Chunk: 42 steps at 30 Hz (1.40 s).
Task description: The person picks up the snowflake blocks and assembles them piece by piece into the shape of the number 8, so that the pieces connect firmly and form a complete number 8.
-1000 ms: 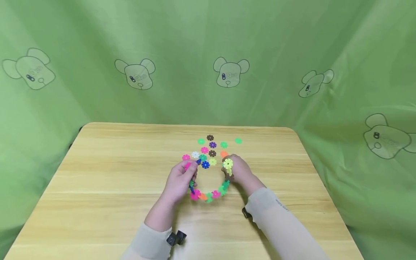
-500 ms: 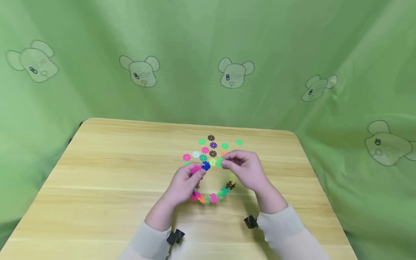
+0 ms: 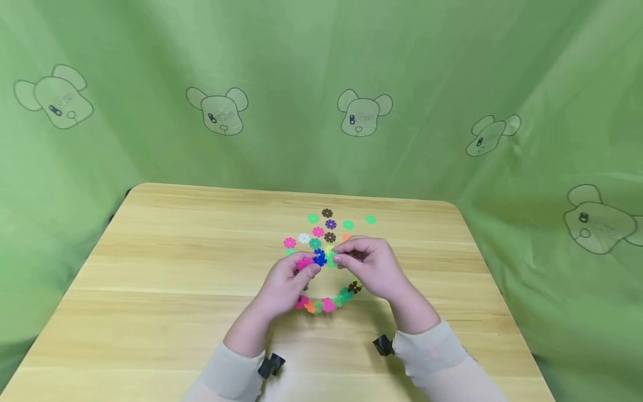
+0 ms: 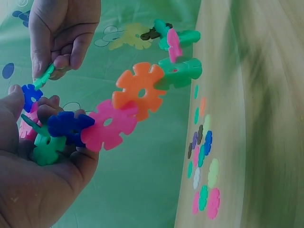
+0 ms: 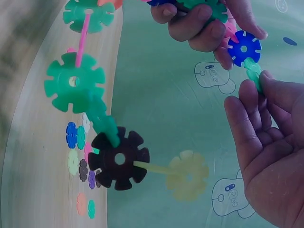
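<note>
A curved chain of slotted plastic snowflake discs hangs from my left hand point(image 3: 286, 285). My left thumb and fingers pinch the blue disc point(image 5: 244, 48) at one end, while other links lie across the curled fingers. The right hand point(image 3: 374, 268) pinches a light green disc point(image 5: 253, 73) whose edge meets the blue disc's rim, tilted against it. Farther along the chain, a pink disc point(image 4: 108, 124) and an orange disc point(image 4: 141, 90) show in the left wrist view. Toward its other end, a brown disc point(image 5: 118, 156) and a yellow disc point(image 5: 187, 175) hang free in the right wrist view.
Loose discs lie flat on the wooden table point(image 3: 176, 251) beyond the hands, among them a white disc point(image 3: 303, 238), a purple disc point(image 3: 330, 224) and an orange disc point(image 3: 346, 237). A green curtain point(image 3: 291, 156) hangs behind the table.
The right hand has left the chain's brown and yellow end and now brings a light green disc leftward against the blue one. My left hand has turned the blue disc from edge-on to face-on.
</note>
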Tool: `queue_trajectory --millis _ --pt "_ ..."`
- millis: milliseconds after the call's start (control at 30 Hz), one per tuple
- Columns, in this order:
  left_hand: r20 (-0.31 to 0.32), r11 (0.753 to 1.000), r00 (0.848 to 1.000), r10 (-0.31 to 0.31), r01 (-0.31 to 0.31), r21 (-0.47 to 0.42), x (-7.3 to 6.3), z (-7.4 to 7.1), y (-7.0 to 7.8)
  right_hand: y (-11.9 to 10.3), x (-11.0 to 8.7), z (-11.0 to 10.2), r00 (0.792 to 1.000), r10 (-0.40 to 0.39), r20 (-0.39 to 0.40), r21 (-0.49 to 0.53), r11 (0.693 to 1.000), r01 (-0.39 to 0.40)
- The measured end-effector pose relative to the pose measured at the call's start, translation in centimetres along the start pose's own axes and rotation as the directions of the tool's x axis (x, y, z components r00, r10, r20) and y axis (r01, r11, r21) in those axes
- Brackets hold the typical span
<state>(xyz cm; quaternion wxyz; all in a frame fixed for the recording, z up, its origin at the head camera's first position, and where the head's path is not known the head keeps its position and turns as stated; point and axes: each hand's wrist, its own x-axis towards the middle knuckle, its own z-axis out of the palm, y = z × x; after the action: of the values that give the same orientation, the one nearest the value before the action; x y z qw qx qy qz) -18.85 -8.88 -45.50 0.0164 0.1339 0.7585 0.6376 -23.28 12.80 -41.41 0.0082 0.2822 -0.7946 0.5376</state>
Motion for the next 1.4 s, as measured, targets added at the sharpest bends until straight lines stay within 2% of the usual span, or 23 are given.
queue_trajectory --millis 233,433,533,733,867,933,1033,1133,1267,1333,1400 --pt "0.008 0.998 0.999 0.039 -0.039 0.052 0.2 0.2 0.1 -0.2 0.0 0.0 1.000 0.008 0.013 -0.027 1.000 -0.008" --pt "0.016 0.995 1.000 0.024 -0.026 0.096 0.4 0.9 -0.1 -0.2 0.2 -0.2 0.998 0.025 0.056 -0.043 0.999 -0.023" --pt "0.014 0.997 1.000 0.022 -0.023 0.076 0.4 1.1 -0.1 -0.1 0.3 -0.2 0.998 0.022 0.053 -0.015 1.000 -0.022" --pt "-0.040 0.999 0.998 0.038 -0.038 0.003 0.6 0.8 -0.2 -0.4 0.6 0.1 1.000 0.020 -0.023 -0.018 1.000 -0.020" --pt "-0.089 1.000 0.996 0.002 -0.001 0.010 0.7 0.1 0.3 -0.8 0.8 0.0 0.998 0.056 0.005 -0.044 0.997 -0.056" --pt "-0.087 1.000 0.996 0.003 0.000 0.026 0.9 -0.2 0.7 -0.9 0.8 0.0 0.997 0.062 0.034 -0.050 0.997 -0.061" --pt "-0.037 0.998 0.999 0.018 -0.016 0.062 1.1 -0.4 1.2 -1.1 0.8 0.1 0.996 0.052 0.066 -0.054 0.997 -0.049" --pt "-0.005 0.997 1.000 0.003 -0.003 0.083 1.2 -0.5 1.6 -1.3 0.9 0.3 0.996 0.041 0.085 -0.055 0.998 -0.036" --pt "-0.017 0.999 0.999 -0.050 0.051 0.006 1.4 -0.7 1.3 -0.7 1.0 -0.3 0.997 0.043 0.066 -0.033 0.999 -0.041" --pt "-0.019 0.992 0.995 -0.095 0.093 -0.082 1.5 -0.8 1.0 -0.2 1.1 -0.9 0.998 0.044 0.049 -0.026 0.999 -0.042" --pt "-0.015 0.974 0.989 -0.145 0.140 -0.176 1.6 -0.9 0.8 0.2 1.2 -1.4 0.998 0.051 0.040 -0.032 0.998 -0.050"
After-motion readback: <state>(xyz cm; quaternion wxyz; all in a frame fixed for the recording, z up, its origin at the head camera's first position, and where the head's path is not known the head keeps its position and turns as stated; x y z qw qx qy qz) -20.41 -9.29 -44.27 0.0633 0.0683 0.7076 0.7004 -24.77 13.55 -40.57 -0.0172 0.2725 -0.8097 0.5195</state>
